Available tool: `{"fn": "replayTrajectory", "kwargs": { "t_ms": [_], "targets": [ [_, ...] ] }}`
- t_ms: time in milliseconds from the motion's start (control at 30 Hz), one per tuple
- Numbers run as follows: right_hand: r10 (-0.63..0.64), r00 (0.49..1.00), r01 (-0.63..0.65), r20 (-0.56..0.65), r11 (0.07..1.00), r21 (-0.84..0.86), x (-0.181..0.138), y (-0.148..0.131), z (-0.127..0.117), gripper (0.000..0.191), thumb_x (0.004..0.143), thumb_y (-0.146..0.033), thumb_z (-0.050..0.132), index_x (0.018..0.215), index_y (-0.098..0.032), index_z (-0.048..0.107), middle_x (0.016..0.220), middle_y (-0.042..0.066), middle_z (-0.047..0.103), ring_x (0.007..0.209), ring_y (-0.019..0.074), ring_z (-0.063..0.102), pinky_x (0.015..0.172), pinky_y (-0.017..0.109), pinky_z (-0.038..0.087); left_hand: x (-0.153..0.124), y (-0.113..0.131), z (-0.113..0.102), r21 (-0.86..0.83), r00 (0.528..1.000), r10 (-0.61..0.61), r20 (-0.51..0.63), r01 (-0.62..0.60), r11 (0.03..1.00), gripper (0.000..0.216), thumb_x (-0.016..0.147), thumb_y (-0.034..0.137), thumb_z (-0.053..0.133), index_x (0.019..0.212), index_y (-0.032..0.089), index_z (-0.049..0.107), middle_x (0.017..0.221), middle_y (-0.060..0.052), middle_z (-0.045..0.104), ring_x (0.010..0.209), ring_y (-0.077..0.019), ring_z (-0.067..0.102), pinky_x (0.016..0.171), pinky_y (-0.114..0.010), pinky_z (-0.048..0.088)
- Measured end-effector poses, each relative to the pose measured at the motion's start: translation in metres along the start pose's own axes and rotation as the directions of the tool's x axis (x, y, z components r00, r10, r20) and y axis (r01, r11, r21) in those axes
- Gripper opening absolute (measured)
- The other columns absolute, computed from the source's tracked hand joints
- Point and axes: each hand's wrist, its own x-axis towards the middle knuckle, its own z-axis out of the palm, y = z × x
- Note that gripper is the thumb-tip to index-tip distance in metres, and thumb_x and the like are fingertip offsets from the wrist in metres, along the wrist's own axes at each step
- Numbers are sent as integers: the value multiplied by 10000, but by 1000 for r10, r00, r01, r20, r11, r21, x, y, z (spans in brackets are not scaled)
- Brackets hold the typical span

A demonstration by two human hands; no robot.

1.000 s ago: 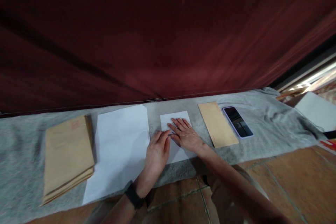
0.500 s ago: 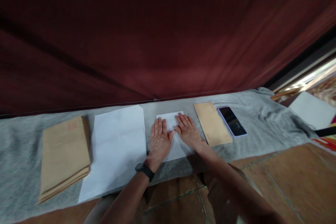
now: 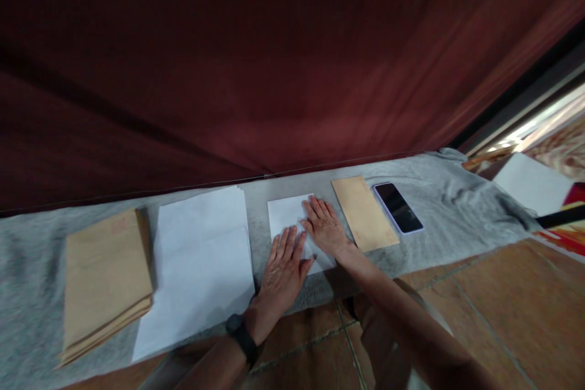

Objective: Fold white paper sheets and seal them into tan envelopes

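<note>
A folded sheet of white paper lies flat on the grey cloth, partly covered by both hands. My left hand rests palm down on its lower left part, fingers stretched forward. On the right side of the sheet lies my right hand, also flat with fingers extended. Neither hand grips anything. A brown envelope lies just right of my right hand. To the left of my left hand is a stack of larger white paper sheets.
A pile of brown envelopes sits at the far left on the grey cloth. A phone in a purple case lies right of the single envelope. Behind the cloth hangs a dark red curtain. Floor tiles show below.
My left hand has slid down toward me along the folded paper, baring more of its upper left part. My right hand stays on the paper. The view has shifted slightly.
</note>
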Motion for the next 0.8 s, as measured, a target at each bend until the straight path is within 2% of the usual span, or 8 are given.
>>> {"fn": "replayTrajectory", "kwargs": {
  "t_ms": [133, 200, 267, 367, 433, 533, 667, 800],
  "targets": [
    [5, 999, -5, 48, 1000, 9, 5, -4, -10, 553, 1047, -392, 426, 1524, -112, 425, 1602, 158, 368, 1490, 296, 343, 1222, 509, 260, -8, -1, -3, -13, 997, 76, 10, -76, 997, 574, 982, 421, 515, 1492, 168, 443, 1603, -153, 390, 1506, -319, 317, 1213, -553, 328],
    [-38, 996, 34, 84, 998, 52, 9, -10, -16, 530, 1055, -369, 405, 1515, -107, 440, 1602, 142, 377, 1496, 285, 333, 1232, 503, 251, -10, 0, -6, -28, 995, 101, 19, -100, 995, 564, 974, 418, 532, 1471, 160, 463, 1585, -163, 417, 1484, -326, 361, 1191, -554, 360],
    [-170, 978, 154, 117, 978, 138, 12, -19, -21, 498, 1063, -351, 382, 1517, -154, 448, 1610, 91, 378, 1503, 246, 323, 1245, 467, 249, -11, 3, -8, -59, 994, 102, 33, -100, 993, 521, 975, 415, 529, 1422, 148, 509, 1527, -173, 493, 1440, -320, 434, 1163, -540, 398],
    [-403, 903, 353, 150, 894, 277, 13, -34, -24, 453, 1064, -345, 401, 1499, -246, 481, 1594, 23, 417, 1494, 183, 340, 1253, 413, 258, -13, 10, -12, -130, 990, 113, 78, -102, 986, 405, 979, 410, 523, 1285, 160, 610, 1362, -151, 642, 1320, -292, 566, 1116, -496, 450],
    [-464, 869, 397, 172, 862, 315, 13, -41, -23, 436, 1061, -346, 423, 1482, -265, 502, 1581, 14, 440, 1480, 168, 365, 1251, 405, 266, -16, 14, -14, -165, 985, 127, 113, -107, 980, 383, 971, 416, 541, 1248, 169, 633, 1316, -137, 672, 1273, -284, 601, 1104, -475, 459],
    [-450, 873, 385, 190, 872, 302, 14, -43, -19, 438, 1058, -361, 439, 1480, -263, 505, 1595, 18, 415, 1478, 183, 370, 1249, 412, 272, -22, 16, -16, -193, 977, 168, 131, -141, 971, 499, 956, 461, 558, 1353, 161, 577, 1396, -145, 625, 1322, -284, 564, 1135, -457, 428],
    [-388, 907, 344, 161, 906, 246, 20, -41, -12, 442, 1052, -390, 457, 1477, -277, 510, 1605, 20, 394, 1484, 205, 362, 1247, 429, 277, -29, 15, -16, -186, 966, 229, 118, -205, 961, 648, 964, 550, 500, 1481, 161, 467, 1470, -147, 567, 1389, -280, 504, 1181, -454, 371],
    [-292, 947, 266, 135, 947, 180, 26, -37, -6, 467, 1057, -410, 432, 1496, -258, 490, 1614, 39, 373, 1497, 232, 339, 1249, 438, 266, -32, 13, -18, -184, 954, 275, 121, -251, 950, 709, 971, 587, 454, 1517, 137, 413, 1528, -147, 502, 1423, -266, 467, 1193, -417, 356]
  ]
}}
